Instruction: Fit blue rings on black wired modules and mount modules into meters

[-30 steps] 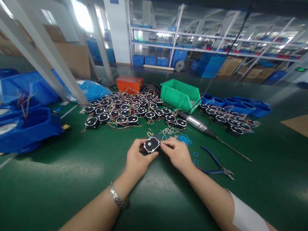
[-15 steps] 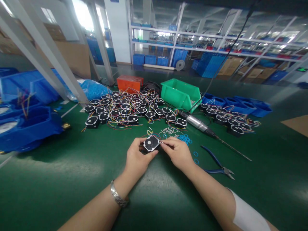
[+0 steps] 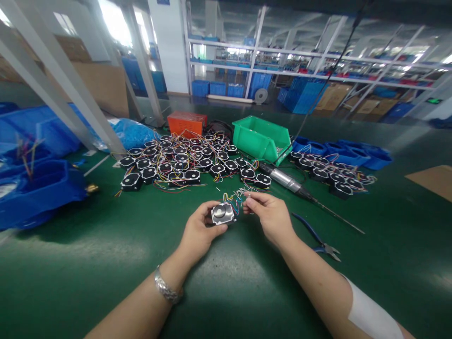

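My left hand (image 3: 198,230) holds a small square black motor (image 3: 222,213) with its shiny face up and coloured wires trailing behind it. My right hand (image 3: 271,216) is just to the right of the motor, fingers pinched together on something small near the wires; I cannot make out what. A scatter of small screws (image 3: 243,191) and blue rings lies on the green table beyond my hands. An electric screwdriver (image 3: 287,181) lies to the right of them.
A large pile of like motors (image 3: 183,160) covers the table's middle, a second group (image 3: 328,172) at the right. A green bin (image 3: 261,136), an orange box (image 3: 186,123), blue trays (image 3: 38,188) at left and blue-handled pliers (image 3: 316,238) are there too.
The motor has been tilted so its shiny face shows. My right hand has lifted off it and moved slightly up and right, fingers pinched.
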Demonstrator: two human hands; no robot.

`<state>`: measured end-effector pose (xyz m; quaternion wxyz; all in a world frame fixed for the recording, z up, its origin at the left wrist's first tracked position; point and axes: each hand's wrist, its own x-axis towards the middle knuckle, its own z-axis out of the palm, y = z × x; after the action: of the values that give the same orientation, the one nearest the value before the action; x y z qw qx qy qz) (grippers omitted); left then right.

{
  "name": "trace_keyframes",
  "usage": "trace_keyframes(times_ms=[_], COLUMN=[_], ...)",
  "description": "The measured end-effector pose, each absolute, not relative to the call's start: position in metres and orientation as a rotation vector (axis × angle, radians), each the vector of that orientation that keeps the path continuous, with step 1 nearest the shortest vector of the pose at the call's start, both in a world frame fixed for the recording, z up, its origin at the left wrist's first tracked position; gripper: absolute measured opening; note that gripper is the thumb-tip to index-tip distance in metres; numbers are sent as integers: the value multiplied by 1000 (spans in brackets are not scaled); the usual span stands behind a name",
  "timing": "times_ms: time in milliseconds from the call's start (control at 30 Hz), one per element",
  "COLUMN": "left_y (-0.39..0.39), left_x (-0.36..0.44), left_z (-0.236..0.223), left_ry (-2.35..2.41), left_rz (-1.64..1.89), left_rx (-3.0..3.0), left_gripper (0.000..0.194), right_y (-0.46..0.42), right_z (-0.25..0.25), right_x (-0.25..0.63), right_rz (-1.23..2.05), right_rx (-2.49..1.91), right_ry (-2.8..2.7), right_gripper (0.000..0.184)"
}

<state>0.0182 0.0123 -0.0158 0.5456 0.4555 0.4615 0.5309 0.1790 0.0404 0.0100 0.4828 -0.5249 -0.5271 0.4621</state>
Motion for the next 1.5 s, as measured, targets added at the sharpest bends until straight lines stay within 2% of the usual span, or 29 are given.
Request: trace_keyframes(times_ms=[200,433,667,833,1000,1133,1267,1400,1500], left_y=[10,9,9,10,8,7,8,9,10], left_x=[21,17,16,19,21,21,22,23,22], left_z=[-12,-7,-9,-11,-11,-15,-18,-17,-16], left_ry=[969,813,754,830,867,897,922,926,955], left_rz=[1240,1216,1140,1133,1158,1186,1199,1228,1254], left_rx=[920,693,602,657,708,759,804,813,789], left_gripper=[44,47,27,28,29,32,35,43,46], right_y=[40,39,40,37,32,29,26,21,20], right_z=[12,17,16,18,19,16,13,16,23], right_x=[177,177,179,177,173,173,174,174,174], right_rz=[1245,1201,1199,1258,978,619,412,325,479], right_rx=[-1179,-1187,-1260,-1236,-1285,-1218,-1175,-1141,-1181], right_ry=[-1192,-1282,-1350,-1467,-1751,-2027,-2245,-2337,-2140], right_gripper=[31,23,24,15,4,5,9,21,20])
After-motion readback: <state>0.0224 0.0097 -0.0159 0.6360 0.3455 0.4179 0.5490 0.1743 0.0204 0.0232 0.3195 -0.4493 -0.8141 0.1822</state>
